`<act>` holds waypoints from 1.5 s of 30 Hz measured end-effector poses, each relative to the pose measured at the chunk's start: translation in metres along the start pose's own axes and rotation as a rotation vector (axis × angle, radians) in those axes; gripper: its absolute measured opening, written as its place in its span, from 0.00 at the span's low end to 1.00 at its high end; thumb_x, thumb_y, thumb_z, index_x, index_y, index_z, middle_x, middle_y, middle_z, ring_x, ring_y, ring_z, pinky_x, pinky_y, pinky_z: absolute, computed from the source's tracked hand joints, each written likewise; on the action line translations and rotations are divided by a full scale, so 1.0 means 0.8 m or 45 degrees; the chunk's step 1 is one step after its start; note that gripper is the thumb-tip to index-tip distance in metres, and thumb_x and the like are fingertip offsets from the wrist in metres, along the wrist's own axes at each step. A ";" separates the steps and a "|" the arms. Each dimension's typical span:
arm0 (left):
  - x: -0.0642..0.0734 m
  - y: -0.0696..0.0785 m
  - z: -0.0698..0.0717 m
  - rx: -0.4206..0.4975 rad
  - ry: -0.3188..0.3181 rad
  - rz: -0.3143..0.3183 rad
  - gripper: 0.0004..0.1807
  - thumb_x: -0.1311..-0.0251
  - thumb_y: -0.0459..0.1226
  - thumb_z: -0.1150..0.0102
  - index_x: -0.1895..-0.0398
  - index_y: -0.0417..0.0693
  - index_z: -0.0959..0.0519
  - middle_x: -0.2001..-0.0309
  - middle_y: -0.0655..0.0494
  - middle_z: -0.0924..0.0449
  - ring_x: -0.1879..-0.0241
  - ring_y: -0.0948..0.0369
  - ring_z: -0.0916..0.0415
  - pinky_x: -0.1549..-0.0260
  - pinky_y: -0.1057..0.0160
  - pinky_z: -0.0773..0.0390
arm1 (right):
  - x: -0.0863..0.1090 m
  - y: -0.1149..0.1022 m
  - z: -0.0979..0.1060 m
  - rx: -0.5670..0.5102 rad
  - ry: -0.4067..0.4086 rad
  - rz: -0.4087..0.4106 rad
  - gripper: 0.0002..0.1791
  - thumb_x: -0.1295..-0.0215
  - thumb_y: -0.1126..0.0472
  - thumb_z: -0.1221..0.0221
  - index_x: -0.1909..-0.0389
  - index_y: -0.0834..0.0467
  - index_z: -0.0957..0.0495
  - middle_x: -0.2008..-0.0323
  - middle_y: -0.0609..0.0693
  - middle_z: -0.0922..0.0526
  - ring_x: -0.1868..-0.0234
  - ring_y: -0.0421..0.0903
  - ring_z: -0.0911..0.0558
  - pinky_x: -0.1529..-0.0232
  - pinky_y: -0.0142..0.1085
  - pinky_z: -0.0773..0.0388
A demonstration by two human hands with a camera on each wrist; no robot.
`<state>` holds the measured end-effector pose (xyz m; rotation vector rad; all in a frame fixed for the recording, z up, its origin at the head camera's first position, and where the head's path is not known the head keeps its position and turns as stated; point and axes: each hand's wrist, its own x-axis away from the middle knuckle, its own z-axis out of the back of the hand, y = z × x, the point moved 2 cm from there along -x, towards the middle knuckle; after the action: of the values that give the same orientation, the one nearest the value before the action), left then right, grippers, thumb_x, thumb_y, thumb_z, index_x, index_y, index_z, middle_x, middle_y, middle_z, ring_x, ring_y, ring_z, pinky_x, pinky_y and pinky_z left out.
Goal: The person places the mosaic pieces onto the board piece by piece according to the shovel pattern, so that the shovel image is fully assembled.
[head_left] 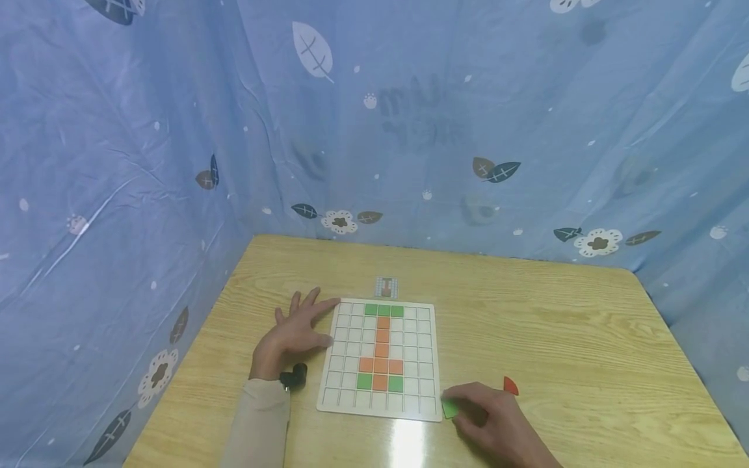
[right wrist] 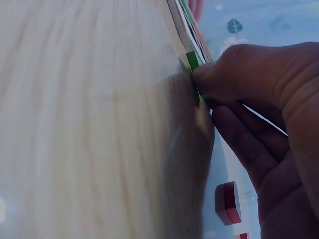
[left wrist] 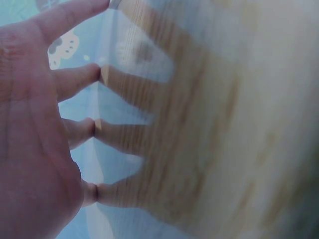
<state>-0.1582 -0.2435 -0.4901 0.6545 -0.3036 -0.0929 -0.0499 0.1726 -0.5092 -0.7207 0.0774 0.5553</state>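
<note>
A white gridded board point(head_left: 421, 364) lies on the wooden table, with orange square tiles point(head_left: 381, 336) in a cross-like column and green tiles point(head_left: 383, 311) at its top and near its bottom. My left hand point(head_left: 295, 331) rests on the table, fingers spread, index finger and thumb at the board's left edge. Its palm point(left wrist: 35, 124) and fingertips on the table show in the left wrist view. Beside the board's lower right corner, my right hand point(head_left: 494, 416) pinches a green tile point(right wrist: 192, 60) between thumb and fingers, low over the table.
Behind the board lies a small picture card point(head_left: 386, 287) with a grid pattern. A red quarter-round piece point(head_left: 511, 385) sits just beyond my right hand. A blue patterned curtain point(head_left: 409, 130) encloses the table point(head_left: 556, 325) at the back and sides.
</note>
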 end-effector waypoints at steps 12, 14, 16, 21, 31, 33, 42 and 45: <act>0.001 0.002 0.001 0.008 -0.005 0.008 0.50 0.42 0.38 0.25 0.15 0.65 0.33 0.09 0.41 0.61 0.13 0.28 0.78 0.27 0.15 0.80 | -0.003 -0.002 0.003 -0.048 -0.046 -0.077 0.22 0.41 0.65 0.22 0.49 0.40 0.11 0.52 0.31 0.09 0.51 0.30 0.14 0.47 0.32 0.13; 0.001 0.003 0.001 0.008 -0.005 0.008 0.50 0.42 0.38 0.25 0.15 0.64 0.33 0.09 0.41 0.61 0.13 0.28 0.78 0.27 0.15 0.80 | -0.003 -0.003 0.004 -0.092 -0.025 -0.077 0.22 0.41 0.65 0.22 0.49 0.39 0.11 0.52 0.31 0.09 0.51 0.30 0.13 0.46 0.27 0.15; 0.001 0.002 0.001 0.005 -0.003 0.008 0.50 0.43 0.38 0.25 0.15 0.64 0.33 0.09 0.41 0.61 0.13 0.28 0.78 0.27 0.15 0.80 | -0.004 -0.004 0.005 -0.119 0.026 -0.035 0.24 0.43 0.66 0.20 0.49 0.40 0.10 0.53 0.32 0.08 0.51 0.31 0.12 0.43 0.21 0.21; 0.000 0.002 0.001 -0.007 0.002 0.007 0.50 0.43 0.38 0.25 0.15 0.65 0.33 0.09 0.41 0.61 0.13 0.28 0.77 0.27 0.15 0.79 | -0.015 -0.008 0.007 -0.116 0.167 0.218 0.27 0.52 0.72 0.19 0.51 0.47 0.10 0.56 0.39 0.06 0.54 0.35 0.09 0.41 0.14 0.27; -0.001 -0.001 -0.001 0.002 0.008 -0.011 0.50 0.43 0.38 0.25 0.15 0.64 0.32 0.09 0.40 0.61 0.13 0.27 0.77 0.28 0.14 0.79 | -0.044 -0.032 -0.005 -0.246 0.131 0.333 0.28 0.51 0.78 0.25 0.51 0.50 0.09 0.57 0.42 0.05 0.58 0.38 0.09 0.48 0.19 0.19; -0.001 -0.001 -0.001 0.009 0.008 -0.011 0.50 0.43 0.38 0.24 0.15 0.64 0.32 0.09 0.40 0.61 0.13 0.27 0.77 0.28 0.14 0.80 | -0.049 -0.036 -0.010 -0.258 0.111 0.326 0.27 0.51 0.78 0.25 0.51 0.50 0.09 0.57 0.41 0.05 0.60 0.37 0.10 0.50 0.20 0.18; -0.002 0.001 -0.001 0.005 0.011 0.003 0.50 0.44 0.38 0.24 0.15 0.65 0.32 0.09 0.40 0.60 0.13 0.28 0.77 0.28 0.15 0.80 | -0.068 -0.054 -0.032 -0.332 0.023 0.289 0.21 0.44 0.73 0.26 0.52 0.50 0.09 0.57 0.40 0.06 0.60 0.41 0.10 0.54 0.34 0.11; -0.002 0.001 -0.001 0.008 0.012 0.003 0.50 0.44 0.38 0.25 0.15 0.65 0.32 0.09 0.40 0.60 0.13 0.28 0.77 0.27 0.15 0.80 | -0.072 -0.058 -0.041 -0.368 -0.011 0.278 0.19 0.42 0.71 0.25 0.51 0.50 0.09 0.57 0.39 0.06 0.59 0.38 0.10 0.54 0.36 0.10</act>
<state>-0.1594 -0.2425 -0.4906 0.6603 -0.2958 -0.0871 -0.0714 0.0969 -0.4919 -0.9980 0.0686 0.7881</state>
